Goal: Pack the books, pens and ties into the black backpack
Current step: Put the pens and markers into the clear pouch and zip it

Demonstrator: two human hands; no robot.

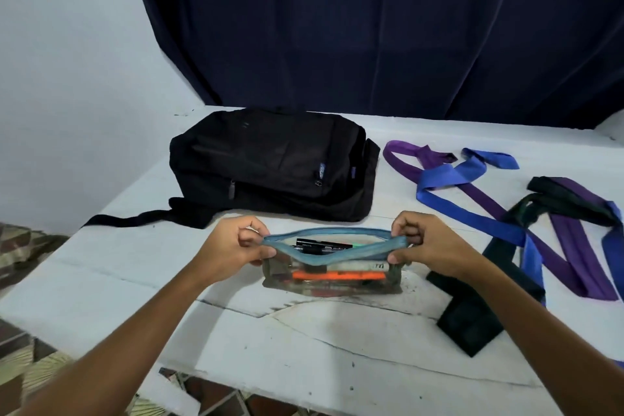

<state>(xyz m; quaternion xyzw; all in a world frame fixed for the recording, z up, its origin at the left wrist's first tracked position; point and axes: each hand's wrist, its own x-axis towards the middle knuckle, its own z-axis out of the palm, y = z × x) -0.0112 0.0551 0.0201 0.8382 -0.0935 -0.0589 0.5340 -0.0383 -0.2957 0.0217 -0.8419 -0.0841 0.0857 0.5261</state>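
A clear pencil pouch (332,277) with a blue zipper rim stands open on the white table, with black, orange and green pens inside. My left hand (238,245) pinches the pouch's left end. Its right end is pinched by my right hand (425,243). The black backpack (270,165) lies flat just behind the pouch, zipped as far as I can see. To the right lie several ties: a purple tie (486,199), a blue tie (449,179) crossing it, and a dark green tie (472,307) nearest my right forearm. No books are visible.
The white table (304,341) has cracks across its near surface and a front edge close to me. A dark blue curtain (371,27) hangs behind the table. Patterned floor tiles (20,365) show at the lower left.
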